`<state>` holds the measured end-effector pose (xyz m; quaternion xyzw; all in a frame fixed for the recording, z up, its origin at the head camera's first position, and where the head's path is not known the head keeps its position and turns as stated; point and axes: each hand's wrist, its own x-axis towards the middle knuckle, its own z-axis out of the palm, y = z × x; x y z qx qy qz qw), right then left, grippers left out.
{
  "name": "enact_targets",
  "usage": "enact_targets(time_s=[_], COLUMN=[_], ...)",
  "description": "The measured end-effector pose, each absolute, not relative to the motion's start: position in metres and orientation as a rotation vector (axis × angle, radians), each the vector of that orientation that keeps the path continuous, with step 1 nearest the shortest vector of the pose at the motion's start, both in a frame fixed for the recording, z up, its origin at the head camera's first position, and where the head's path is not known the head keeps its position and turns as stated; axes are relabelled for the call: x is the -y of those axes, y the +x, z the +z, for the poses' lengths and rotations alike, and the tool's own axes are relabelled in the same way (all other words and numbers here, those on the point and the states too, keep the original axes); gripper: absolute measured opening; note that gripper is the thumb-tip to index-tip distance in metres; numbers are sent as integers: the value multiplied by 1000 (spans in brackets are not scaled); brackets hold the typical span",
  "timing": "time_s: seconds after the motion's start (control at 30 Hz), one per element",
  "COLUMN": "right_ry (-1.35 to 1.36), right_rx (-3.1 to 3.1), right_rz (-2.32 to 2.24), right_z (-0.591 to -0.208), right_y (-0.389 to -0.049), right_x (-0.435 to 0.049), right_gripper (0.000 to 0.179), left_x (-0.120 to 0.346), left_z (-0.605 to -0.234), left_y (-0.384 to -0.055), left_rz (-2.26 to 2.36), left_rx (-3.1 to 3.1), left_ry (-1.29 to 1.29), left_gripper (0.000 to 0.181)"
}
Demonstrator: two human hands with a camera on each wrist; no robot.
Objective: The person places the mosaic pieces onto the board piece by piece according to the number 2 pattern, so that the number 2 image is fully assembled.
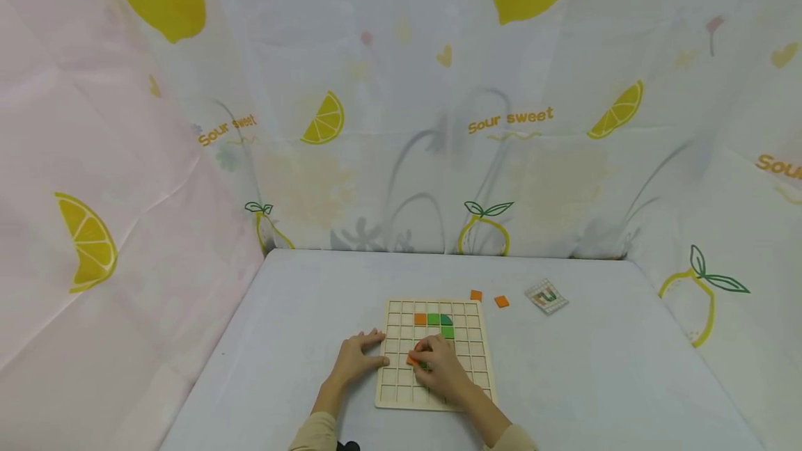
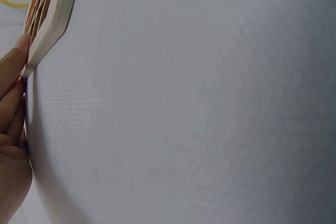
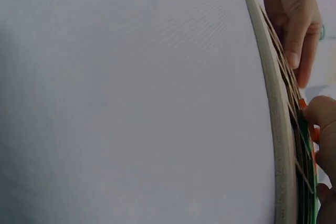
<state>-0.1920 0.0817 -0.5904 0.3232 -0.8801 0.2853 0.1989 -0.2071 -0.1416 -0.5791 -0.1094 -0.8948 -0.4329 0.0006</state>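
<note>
A wooden grid board (image 1: 388,397) lies on the table before me. My left hand (image 1: 353,362) rests at its left edge, fingers and thumb spread, the thumb over the rim. With thumb and fingertips, my right hand (image 1: 442,372) pinches an orange square tile (image 1: 411,359) low over the board's middle; the right wrist view also shows this orange tile (image 3: 302,103) at the fingertips. On the board's upper rows sit an orange tile (image 1: 420,319), a green square (image 1: 434,319), a dark green rounded tile (image 1: 446,320) and another green square (image 1: 447,333). Other pieces are partly hidden under the right hand.
Two loose orange tiles (image 1: 476,295) (image 1: 502,301) lie behind the board's far right corner. Further right is a small pattern card (image 1: 546,296). A lemon-printed cloth (image 1: 401,172) hangs behind and beside the white table (image 1: 595,367).
</note>
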Motion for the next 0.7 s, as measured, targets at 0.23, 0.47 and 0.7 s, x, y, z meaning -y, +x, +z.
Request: enact_targets(time_s=[0.23,0.47,0.7], right_ry=[892,882,869], right_rx=[2397,2323,2323], right_rz=[829,827,838], right_z=[-594,-597,-599], right_y=[-190,-183,-173], right_x=[-84,-87,-87], right_gripper=[16,15,8], left_x=[142,142,142], left_z=[-580,-580,-580], left_y=[-208,-208,-208], left_rz=[-1372,-1389,-1409], left_rx=[2802,2792,2795], left_ry=[-346,-344,-334], left_gripper=[51,51,51])
